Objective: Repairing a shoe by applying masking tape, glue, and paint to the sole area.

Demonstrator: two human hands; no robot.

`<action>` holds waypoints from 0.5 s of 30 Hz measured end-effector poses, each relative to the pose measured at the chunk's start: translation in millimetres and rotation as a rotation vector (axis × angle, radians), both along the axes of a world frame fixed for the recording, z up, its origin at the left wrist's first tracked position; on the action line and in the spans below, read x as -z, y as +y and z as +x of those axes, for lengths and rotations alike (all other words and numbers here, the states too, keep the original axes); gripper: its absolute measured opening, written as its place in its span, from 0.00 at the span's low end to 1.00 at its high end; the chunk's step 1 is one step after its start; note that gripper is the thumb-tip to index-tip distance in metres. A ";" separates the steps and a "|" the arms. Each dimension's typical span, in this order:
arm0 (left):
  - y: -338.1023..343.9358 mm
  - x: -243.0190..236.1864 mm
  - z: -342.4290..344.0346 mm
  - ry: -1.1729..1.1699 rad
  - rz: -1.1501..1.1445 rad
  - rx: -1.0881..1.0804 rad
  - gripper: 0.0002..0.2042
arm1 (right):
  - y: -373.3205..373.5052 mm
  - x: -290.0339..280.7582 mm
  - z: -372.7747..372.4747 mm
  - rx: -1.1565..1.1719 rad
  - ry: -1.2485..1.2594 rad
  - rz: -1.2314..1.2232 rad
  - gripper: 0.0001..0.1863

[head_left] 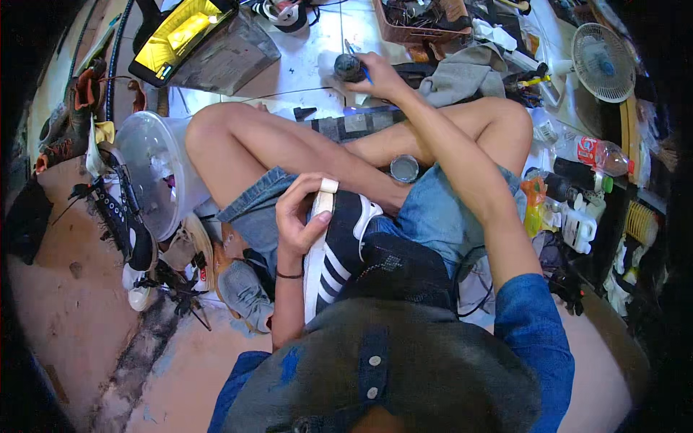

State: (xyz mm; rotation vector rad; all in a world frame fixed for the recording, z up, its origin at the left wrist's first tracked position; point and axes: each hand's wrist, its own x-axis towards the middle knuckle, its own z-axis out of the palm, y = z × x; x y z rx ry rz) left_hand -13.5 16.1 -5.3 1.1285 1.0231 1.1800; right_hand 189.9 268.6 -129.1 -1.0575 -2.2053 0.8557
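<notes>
My left hand (303, 213) grips a black shoe (339, 252) with white side stripes and a white sole, held upright against my lap; a pale band shows at one fingertip. My right hand (379, 76) reaches forward over the floor, closed on a dark, round container (349, 67) and a thin blue tool (363, 71); which of these it grips more firmly I cannot tell. A small open tin or jar (404, 168) stands between my legs, below my right forearm.
A yellow-screened device (180, 36) tops a grey box (227, 58). A brown basket (419, 18) of tools lies ahead. Shoes (123, 216) and a translucent tub (144, 173) crowd my left; a fan (603, 61), plastic bottles (592, 155) and clutter line my right. Grey cloth (462, 76) lies ahead.
</notes>
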 end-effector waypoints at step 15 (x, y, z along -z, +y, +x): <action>-3.5 0.3 -4.0 0.051 -0.020 -0.046 0.23 | -38.8 -102.8 36.0 0.089 0.102 0.160 0.26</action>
